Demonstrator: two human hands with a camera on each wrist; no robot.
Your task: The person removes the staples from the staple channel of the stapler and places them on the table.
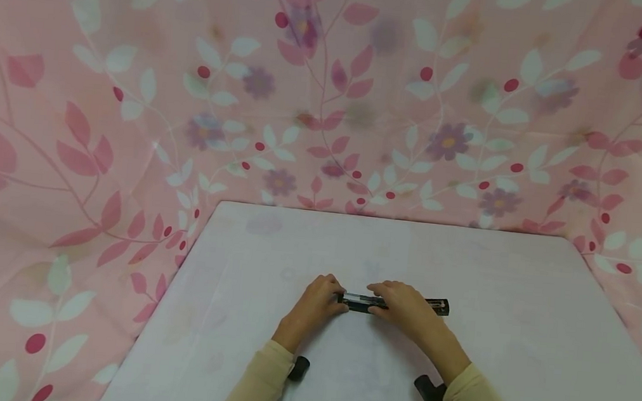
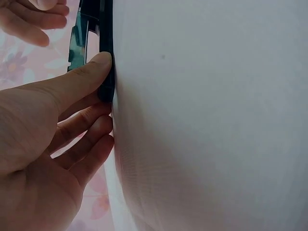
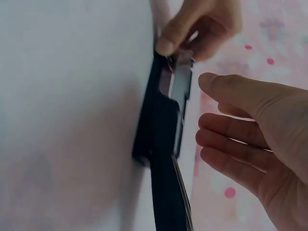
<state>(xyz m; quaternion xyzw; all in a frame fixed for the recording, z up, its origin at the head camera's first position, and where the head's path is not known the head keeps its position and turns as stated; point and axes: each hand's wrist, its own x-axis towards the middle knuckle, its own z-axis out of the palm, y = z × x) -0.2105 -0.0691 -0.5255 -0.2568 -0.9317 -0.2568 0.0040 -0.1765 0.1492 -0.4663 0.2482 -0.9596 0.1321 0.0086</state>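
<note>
A black stapler (image 1: 359, 306) lies lengthwise on the white table, its top arm (image 3: 168, 197) swung back to the right and its metal staple channel (image 3: 181, 79) exposed. At the stapler's left end, my left hand (image 1: 314, 305) pinches the base; in the left wrist view the thumb (image 2: 98, 62) presses on the base's near side. My right hand (image 1: 403, 306) hovers by the stapler's middle, covering part of it in the head view. From the right wrist, the right hand's fingers (image 3: 231, 132) look relaxed and apart from the stapler, with nothing held.
The white table (image 1: 236, 250) extends around both hands. Behind it and at the sides hangs a pink floral cloth (image 1: 364, 102). Dark devices (image 1: 429, 389) are worn at both wrists, below the cream sleeves (image 1: 259, 380).
</note>
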